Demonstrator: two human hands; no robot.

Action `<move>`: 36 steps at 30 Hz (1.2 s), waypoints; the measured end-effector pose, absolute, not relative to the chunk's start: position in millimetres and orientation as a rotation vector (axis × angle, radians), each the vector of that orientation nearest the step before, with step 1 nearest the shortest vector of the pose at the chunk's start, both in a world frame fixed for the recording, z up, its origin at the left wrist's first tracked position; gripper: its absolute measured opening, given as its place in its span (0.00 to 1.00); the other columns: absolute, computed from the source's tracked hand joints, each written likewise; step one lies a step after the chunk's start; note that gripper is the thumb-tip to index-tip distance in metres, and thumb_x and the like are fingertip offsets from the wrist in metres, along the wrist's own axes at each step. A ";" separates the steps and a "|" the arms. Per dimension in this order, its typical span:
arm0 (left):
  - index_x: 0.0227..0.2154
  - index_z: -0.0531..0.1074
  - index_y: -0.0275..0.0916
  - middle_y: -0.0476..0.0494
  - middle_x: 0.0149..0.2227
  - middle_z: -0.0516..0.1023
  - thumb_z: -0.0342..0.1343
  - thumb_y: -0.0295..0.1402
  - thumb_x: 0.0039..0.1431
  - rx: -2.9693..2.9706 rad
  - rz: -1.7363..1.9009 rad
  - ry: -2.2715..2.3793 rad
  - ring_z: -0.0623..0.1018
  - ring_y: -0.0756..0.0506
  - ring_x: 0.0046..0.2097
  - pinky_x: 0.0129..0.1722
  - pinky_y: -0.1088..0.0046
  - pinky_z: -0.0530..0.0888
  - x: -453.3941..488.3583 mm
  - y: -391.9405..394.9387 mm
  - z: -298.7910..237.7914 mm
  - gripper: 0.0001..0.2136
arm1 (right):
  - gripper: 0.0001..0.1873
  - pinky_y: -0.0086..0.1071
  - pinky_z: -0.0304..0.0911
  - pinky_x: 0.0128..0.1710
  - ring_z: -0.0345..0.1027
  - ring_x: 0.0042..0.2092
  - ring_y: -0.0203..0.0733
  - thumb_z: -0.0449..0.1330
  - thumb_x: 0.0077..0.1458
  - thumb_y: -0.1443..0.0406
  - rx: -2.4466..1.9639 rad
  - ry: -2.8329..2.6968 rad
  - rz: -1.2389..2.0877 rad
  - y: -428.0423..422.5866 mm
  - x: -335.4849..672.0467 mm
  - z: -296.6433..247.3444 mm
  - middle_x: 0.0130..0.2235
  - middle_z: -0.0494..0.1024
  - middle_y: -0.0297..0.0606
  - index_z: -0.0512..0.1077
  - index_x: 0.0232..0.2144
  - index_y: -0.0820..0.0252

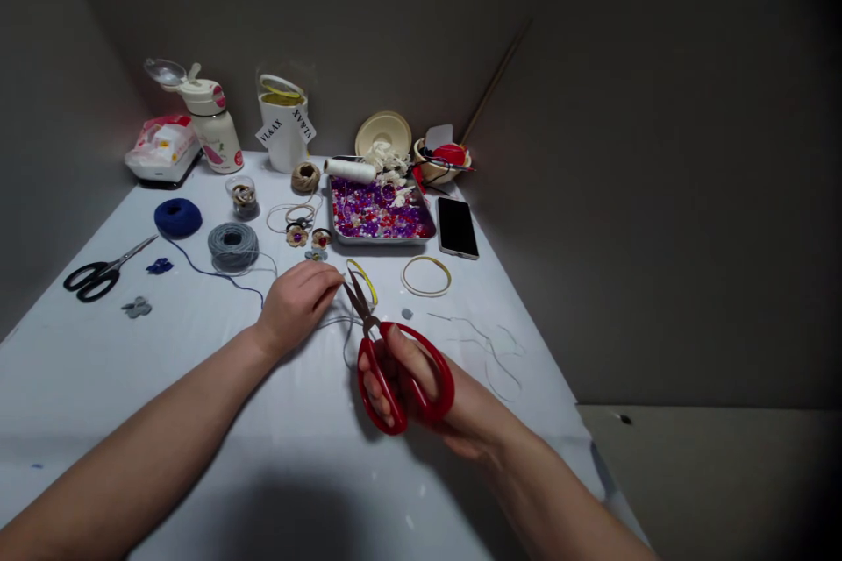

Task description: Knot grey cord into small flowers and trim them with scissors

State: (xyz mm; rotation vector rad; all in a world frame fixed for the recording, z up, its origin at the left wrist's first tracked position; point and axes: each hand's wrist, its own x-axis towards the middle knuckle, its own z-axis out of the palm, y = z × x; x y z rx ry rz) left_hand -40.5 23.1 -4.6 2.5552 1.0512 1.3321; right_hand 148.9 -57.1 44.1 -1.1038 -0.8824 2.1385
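Note:
My right hand [401,368] grips red-handled scissors [368,326], fingers and thumb through the loops. The blades are slightly apart and point up and left, their tips close by my left fingertips. My left hand [299,296] is closed in a pinch, palm down; what lies between the fingertips is too small to make out. Just beyond the blades is a tilted yellow-lined hoop [367,279], partly hidden by them. A thin grey cord [348,342] loops below my left fingers and behind the scissors. A matching hoop [426,276] lies flat to the right.
A metal tray [381,240] of purple and red beads stands behind, a phone [457,228] beside it. At left are grey yarn [233,247], blue yarn [177,217] and black scissors [109,270]. A bottle [217,136] and a white canister [286,145] stand farther back.

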 end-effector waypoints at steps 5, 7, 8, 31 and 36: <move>0.35 0.74 0.38 0.40 0.35 0.80 0.50 0.28 0.61 2.536 1.335 1.080 0.77 0.45 0.40 0.41 0.66 0.74 -40.8 21.1 -1.9 0.07 | 0.25 0.26 0.55 0.20 0.59 0.20 0.31 0.54 0.53 0.43 -1.160 -1.003 2.065 -57.8 146.8 50.1 0.21 0.67 0.31 0.65 0.28 0.61; 0.35 0.74 0.38 0.41 0.35 0.80 0.50 0.28 0.61 2.532 1.343 1.087 0.77 0.45 0.40 0.41 0.66 0.74 -40.7 20.6 -1.3 0.07 | 0.25 0.26 0.54 0.20 0.59 0.20 0.31 0.54 0.53 0.43 -1.175 -1.047 2.042 -58.2 145.8 51.7 0.20 0.67 0.30 0.65 0.28 0.61; 0.35 0.74 0.38 0.41 0.35 0.80 0.50 0.28 0.61 2.531 1.349 1.089 0.77 0.45 0.40 0.41 0.66 0.74 -40.7 20.5 -1.2 0.07 | 0.25 0.26 0.54 0.20 0.59 0.20 0.31 0.54 0.53 0.43 -1.179 -1.065 2.032 -58.3 145.4 52.1 0.21 0.67 0.30 0.65 0.28 0.61; 0.36 0.74 0.38 0.41 0.35 0.79 0.50 0.25 0.61 2.531 1.494 0.970 0.75 0.47 0.39 0.39 0.70 0.73 -43.8 21.1 2.1 0.08 | 0.24 0.28 0.50 0.17 0.58 0.18 0.31 0.56 0.52 0.45 -1.318 -1.445 1.881 -53.1 154.7 63.6 0.17 0.66 0.31 0.62 0.20 0.58; 0.36 0.74 0.37 0.41 0.34 0.78 0.51 0.24 0.60 2.535 1.582 0.910 0.75 0.47 0.37 0.38 0.70 0.72 -44.1 22.7 1.4 0.07 | 0.24 0.27 0.50 0.18 0.57 0.19 0.31 0.58 0.51 0.46 -1.331 -1.455 1.926 -51.1 156.8 66.8 0.17 0.66 0.31 0.61 0.21 0.59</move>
